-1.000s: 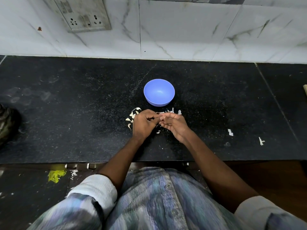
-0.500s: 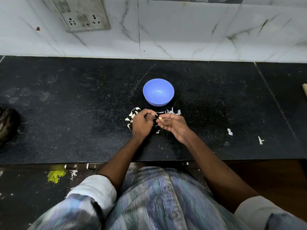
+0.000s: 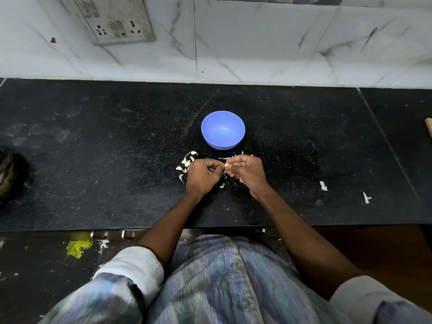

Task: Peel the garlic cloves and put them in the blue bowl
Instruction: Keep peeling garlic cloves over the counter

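Note:
The blue bowl [image 3: 223, 129] stands on the black counter [image 3: 117, 160], just beyond my hands; nothing shows inside it. My left hand [image 3: 202, 175] and my right hand [image 3: 247, 171] meet fingertip to fingertip in front of the bowl. Between them sits a small pale garlic clove [image 3: 226, 165], which both hands pinch with curled fingers. Most of the clove is hidden by the fingers. Several garlic cloves and skins [image 3: 187, 162] lie on the counter just left of my left hand.
Bits of white garlic skin [image 3: 323, 185] lie scattered right of my hands. A dark object [image 3: 10, 176] sits at the counter's left edge. A tiled wall with a switch plate [image 3: 117, 19] rises behind. The counter's front edge is near my body.
Both hands have shifted slightly while working the clove; my right hand's fingers have curled in tighter and lifted a little. The bowl has not moved.

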Available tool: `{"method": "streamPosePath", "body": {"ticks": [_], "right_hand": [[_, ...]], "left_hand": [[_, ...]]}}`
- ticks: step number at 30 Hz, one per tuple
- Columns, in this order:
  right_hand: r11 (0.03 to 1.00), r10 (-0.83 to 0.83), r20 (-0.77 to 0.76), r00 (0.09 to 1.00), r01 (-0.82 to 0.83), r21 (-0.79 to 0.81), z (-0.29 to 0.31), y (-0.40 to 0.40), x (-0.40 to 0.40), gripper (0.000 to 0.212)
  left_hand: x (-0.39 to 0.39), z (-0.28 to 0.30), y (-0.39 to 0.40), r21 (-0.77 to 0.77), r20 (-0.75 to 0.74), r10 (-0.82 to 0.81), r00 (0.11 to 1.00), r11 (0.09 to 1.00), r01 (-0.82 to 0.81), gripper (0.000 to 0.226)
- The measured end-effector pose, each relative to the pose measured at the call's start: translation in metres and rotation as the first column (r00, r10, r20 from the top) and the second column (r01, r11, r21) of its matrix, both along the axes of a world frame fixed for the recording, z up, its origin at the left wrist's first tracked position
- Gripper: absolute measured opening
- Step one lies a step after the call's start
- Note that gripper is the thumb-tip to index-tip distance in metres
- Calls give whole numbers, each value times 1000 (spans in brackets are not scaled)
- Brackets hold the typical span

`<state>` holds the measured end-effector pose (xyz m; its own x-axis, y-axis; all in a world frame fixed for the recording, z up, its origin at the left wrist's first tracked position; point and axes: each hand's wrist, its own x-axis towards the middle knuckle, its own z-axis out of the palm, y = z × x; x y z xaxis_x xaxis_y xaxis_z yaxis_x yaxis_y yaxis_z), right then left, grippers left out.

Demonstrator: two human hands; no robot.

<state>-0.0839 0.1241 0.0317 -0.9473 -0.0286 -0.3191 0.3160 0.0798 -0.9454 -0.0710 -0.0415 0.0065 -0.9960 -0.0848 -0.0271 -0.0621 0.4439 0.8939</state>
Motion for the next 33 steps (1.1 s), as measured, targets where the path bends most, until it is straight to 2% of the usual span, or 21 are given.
{"method": "streamPosePath", "body": {"ticks": [4,8,14,17,20,23,33], "right_hand": [[997,0,-35,999,3,76,0,-1,-1,11],[995,-13,-53,999,18,102,1,-2,-3,12],[992,-33,-73,997,42,120,3,-3,-3,11],[987,-25,-108,994,42,156,4,-3,-3,13],[978,3,-132,991,25,206,3,-3,-2,18],[969,15,-141,990,20,244,3,-4,-3,23],[977,18,-110,994,6,211,1,-4,-1,18]], "left_hand": [[0,2,0,-54,-12,-33,999,998,32,10],[0,3,-1,-45,-16,-51,999,998,51,9],[0,1,0,154,71,-13,997,988,2,14],[0,2,0,199,104,-9,995,980,-12,13],[0,4,0,188,98,-8,995,982,-11,20],[1,7,2,163,97,-3,995,987,-13,7],[3,8,5,69,60,17,998,997,-21,9]]}}
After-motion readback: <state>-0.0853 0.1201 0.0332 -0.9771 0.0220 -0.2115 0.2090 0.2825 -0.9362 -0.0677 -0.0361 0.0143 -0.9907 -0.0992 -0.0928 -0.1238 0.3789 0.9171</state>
